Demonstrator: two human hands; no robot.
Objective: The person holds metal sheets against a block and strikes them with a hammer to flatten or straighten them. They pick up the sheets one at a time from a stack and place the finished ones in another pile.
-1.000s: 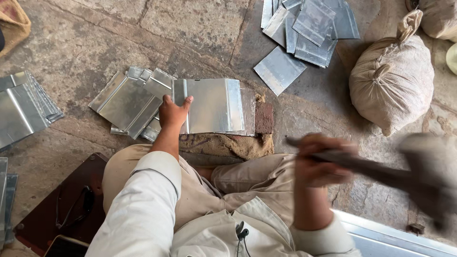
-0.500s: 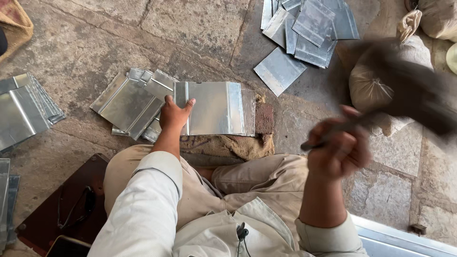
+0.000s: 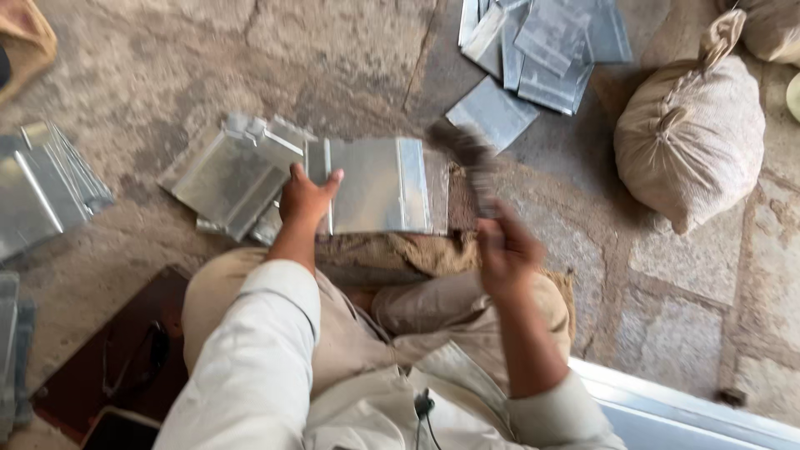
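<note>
The left hand is lying flat, fingers spread, pressing on the left edge of a rectangular sheet of shiny grey metal with folded side strips, and is closed around nothing. That sheet is lying on a block draped with coarse brown sacking just in front of the person's folded knees, on the stone-paved floor. The right hand is wrapping its fingers fully around the handle of a dark hammer, which is blurring in the picture; its head is sitting over the right end of the metal sheet, though whether it is touching the sheet I cannot tell. Just to the left of the held sheet, a loose heap of similar folded grey metal pieces is lying on the floor, partly tucked under it. A further pile of flat grey metal sheets is resting beyond, near the top edge, and a tied beige cloth sack is standing to the right of that pile, well apart from both hands.
</note>
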